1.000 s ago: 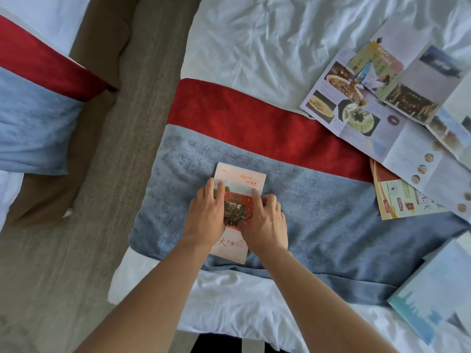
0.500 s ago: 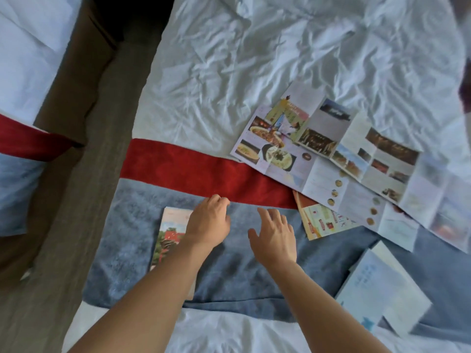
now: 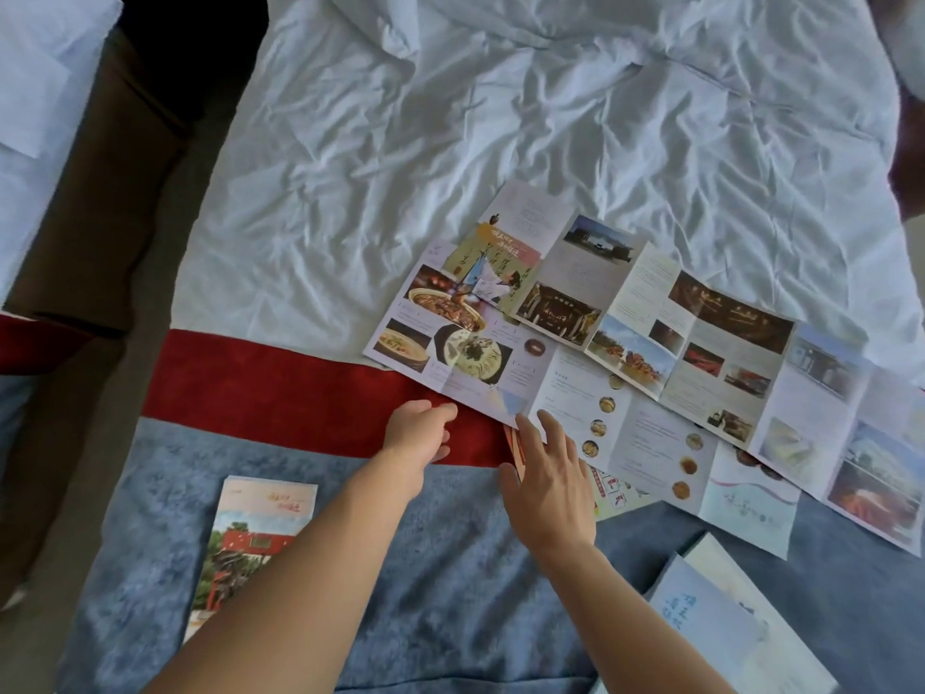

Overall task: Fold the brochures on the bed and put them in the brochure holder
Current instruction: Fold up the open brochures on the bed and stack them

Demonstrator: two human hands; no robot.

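Reaching toward the open brochure (image 3: 590,353), centre-right of frame: left hand (image 3: 418,438) loosely curled, right hand (image 3: 548,480) spread, both empty. Thin, floppy paper; likely best pinched at near edge, along creases. Folded brochure (image 3: 250,543) lower left.

A folded brochure (image 3: 250,543) lies near the bed's (image 3: 500,142) left edge. Unfolded brochures (image 3: 650,353) overlap toward the right edge. More brochures (image 3: 726,628) lie at the near right corner.

A red and blue-grey runner (image 3: 280,393) crosses rumpled white sheets (image 3: 450,167); a second bed (image 3: 45,92) stands left, across brown floor (image 3: 75,443).
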